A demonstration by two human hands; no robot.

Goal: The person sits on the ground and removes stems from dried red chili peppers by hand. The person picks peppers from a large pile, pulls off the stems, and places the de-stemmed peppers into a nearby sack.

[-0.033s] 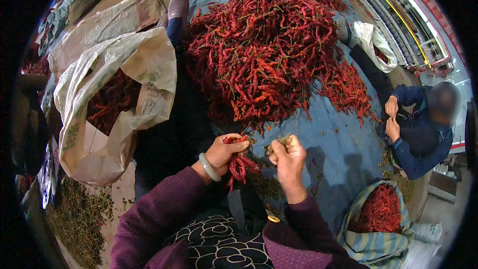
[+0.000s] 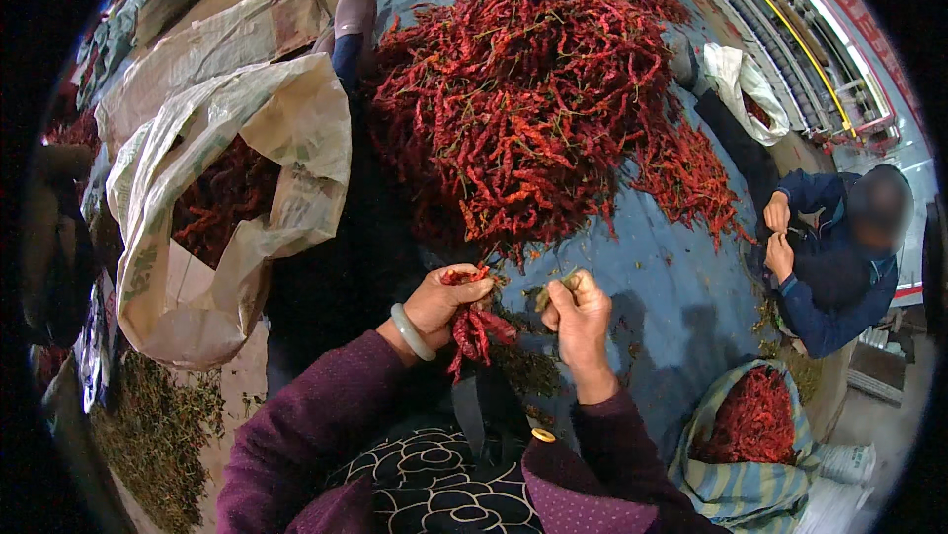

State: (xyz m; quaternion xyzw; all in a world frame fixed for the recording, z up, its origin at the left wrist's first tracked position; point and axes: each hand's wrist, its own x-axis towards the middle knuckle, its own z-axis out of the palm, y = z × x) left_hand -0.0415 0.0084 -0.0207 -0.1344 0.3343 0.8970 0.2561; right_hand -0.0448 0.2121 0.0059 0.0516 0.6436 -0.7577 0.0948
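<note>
My left hand (image 2: 446, 305), with a pale bangle at its wrist, is closed round a small bunch of dried red chilies (image 2: 474, 331). The chilies hang below its fingers, and their stem ends show at the fingertips. A short way to the right, my right hand (image 2: 581, 322) is closed in a pinch on some greenish stems (image 2: 549, 293), apart from the bunch. Just beyond both hands rises a large heap of dried red chilies (image 2: 533, 119) with green stems among them, lying on a blue-grey tarp (image 2: 681, 297).
A whitish woven sack (image 2: 306, 164) holding chilies stands open at left. At lower right sits a striped sack (image 2: 750, 490) of chilies. Loose stems (image 2: 158, 435) litter the lower-left floor. A co-worker (image 2: 829, 257) sits at right, hands together, near a white bag (image 2: 746, 89).
My right hand has shifted very slightly to the right, away from the bunch. The left hand keeps its grip on the chilies, almost unmoved.
</note>
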